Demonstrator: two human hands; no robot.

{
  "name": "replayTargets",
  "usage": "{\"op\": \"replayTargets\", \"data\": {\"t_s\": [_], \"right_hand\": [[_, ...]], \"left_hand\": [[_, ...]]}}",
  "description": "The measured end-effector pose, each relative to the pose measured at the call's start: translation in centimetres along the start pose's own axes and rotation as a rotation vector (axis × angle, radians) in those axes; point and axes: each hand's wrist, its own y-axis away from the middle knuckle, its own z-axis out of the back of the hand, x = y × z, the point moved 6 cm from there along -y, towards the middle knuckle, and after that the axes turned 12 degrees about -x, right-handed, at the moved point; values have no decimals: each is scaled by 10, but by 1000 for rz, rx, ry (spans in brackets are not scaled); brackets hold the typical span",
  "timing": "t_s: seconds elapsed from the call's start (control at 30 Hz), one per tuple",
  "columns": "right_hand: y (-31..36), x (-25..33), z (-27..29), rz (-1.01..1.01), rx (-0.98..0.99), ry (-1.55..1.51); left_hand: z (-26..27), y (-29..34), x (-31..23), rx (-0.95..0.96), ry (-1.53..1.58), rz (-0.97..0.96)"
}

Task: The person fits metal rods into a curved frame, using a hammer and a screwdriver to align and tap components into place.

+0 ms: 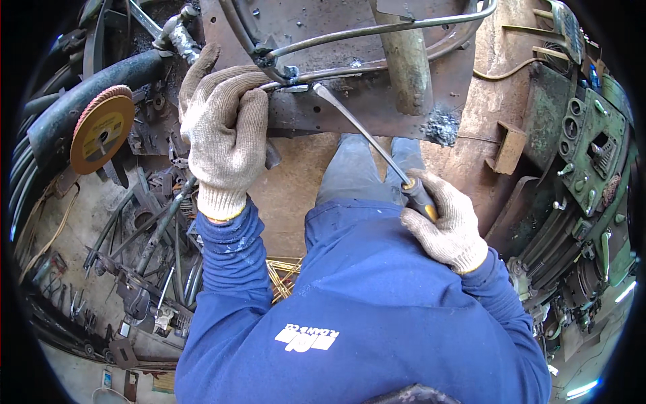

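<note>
My left hand (225,128), in a knitted work glove, closes round the end of a bent metal rod (363,67) at the near left of a rusty steel plate (296,116). A dark piece of metal (272,155) shows just below this hand; most of it is hidden. My right hand (449,219), gloved too, is wrapped round the dark and yellow handle of a screwdriver (367,135). Its shaft slants up and left, and the tip lies at the rod beside a rough joint (289,72). A curved metal bar (377,29) rises from that joint over the plate.
A round pipe (407,67) lies across the plate. Left of it are an abrasive disc (102,135) and a curved dark tube (94,101). Scrap metal and tools crowd the floor at lower left. A green machine (592,155) stands at right, near a rusty block (508,148).
</note>
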Motion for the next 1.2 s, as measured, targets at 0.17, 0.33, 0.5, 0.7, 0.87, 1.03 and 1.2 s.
{"op": "replayTargets", "data": {"t_s": [0.17, 0.33, 0.5, 0.7, 0.87, 1.03, 1.2], "right_hand": [[-6, 0, -1, 13, -54, 16], [1, 22, 3, -40, 8, 49], [-2, 23, -3, -40, 46, 107], [-24, -12, -15, 192, -55, 44], [-33, -17, -17, 233, -43, 16], [-7, 22, 1, 17, 38, 84], [-5, 29, 3, 36, 22, 131]], "left_hand": [[0, 2, 0, -20, -6, 2], [-1, 1, 3, 21, -7, 42], [-2, 4, 9, 40, 2, 58], [-3, 3, 9, 44, 11, 114], [-3, 1, 10, 50, -8, 107], [-3, 0, 8, 34, -3, 86], [-7, -1, 6, 63, -14, 68]]}}
